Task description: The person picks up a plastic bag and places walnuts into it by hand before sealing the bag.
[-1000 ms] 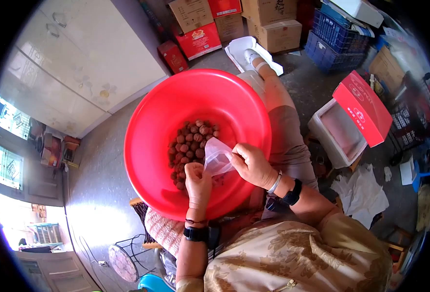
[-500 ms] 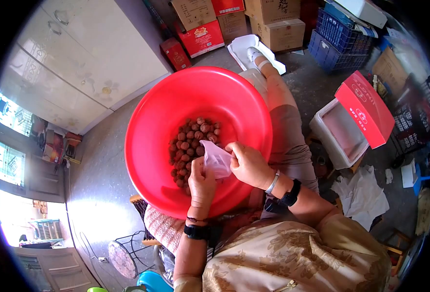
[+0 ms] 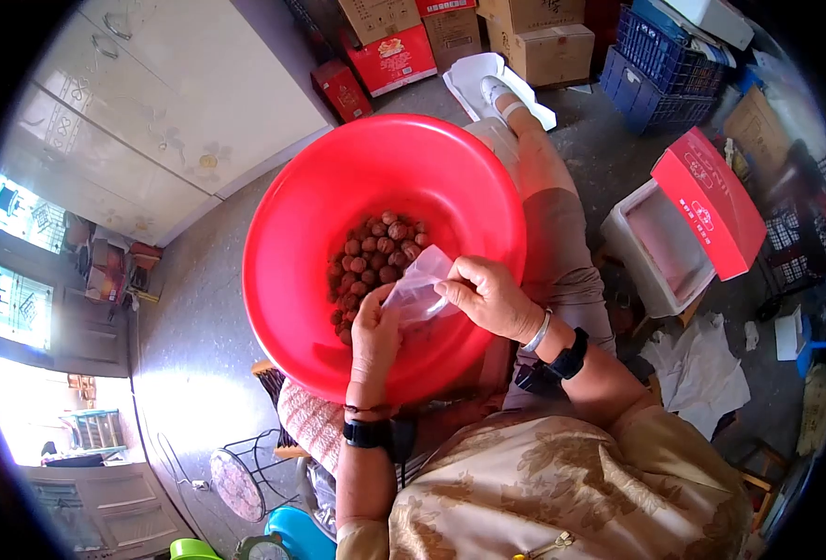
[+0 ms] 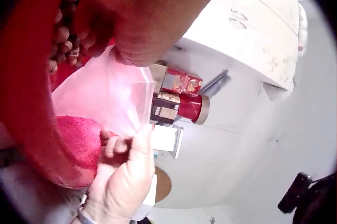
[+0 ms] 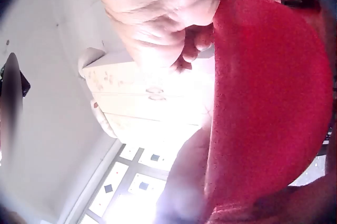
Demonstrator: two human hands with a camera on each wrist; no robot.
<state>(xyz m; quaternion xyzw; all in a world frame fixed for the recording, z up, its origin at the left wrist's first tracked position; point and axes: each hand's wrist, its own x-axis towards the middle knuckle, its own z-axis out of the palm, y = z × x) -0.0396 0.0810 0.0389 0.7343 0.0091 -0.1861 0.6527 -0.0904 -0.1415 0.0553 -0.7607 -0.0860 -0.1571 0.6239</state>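
Observation:
A thin translucent plastic bag (image 3: 419, 287) is stretched between my two hands, over the near part of a big red basin (image 3: 287, 210). My left hand (image 3: 373, 341) pinches the bag's left side; in the left wrist view this hand (image 4: 158, 16) fills the top. Thumb and curled fingers of my right hand (image 3: 489, 297) pinch the other edge. The right wrist view shows that hand (image 5: 168, 29) beside the red basin wall, its fingertips partly hidden. In the basin lies a heap of round, brown, wrinkled nuts (image 3: 368, 266) that look like walnuts, just beyond the bag.
The basin sits over my lap. To the right stand an open white foam box (image 3: 651, 247) with a red lid (image 3: 709, 205), and crumpled white plastic (image 3: 702, 369). Cartons (image 3: 551, 54) and blue crates (image 3: 660, 70) are at the back, a white cabinet (image 3: 170, 103) at left, a round stool (image 3: 237, 485) near left.
The bag has shifted between the hands, from spread wide, to bunched and upright, to stretched toward the right hand. Both hands keep their hold. The head view has shifted slightly.

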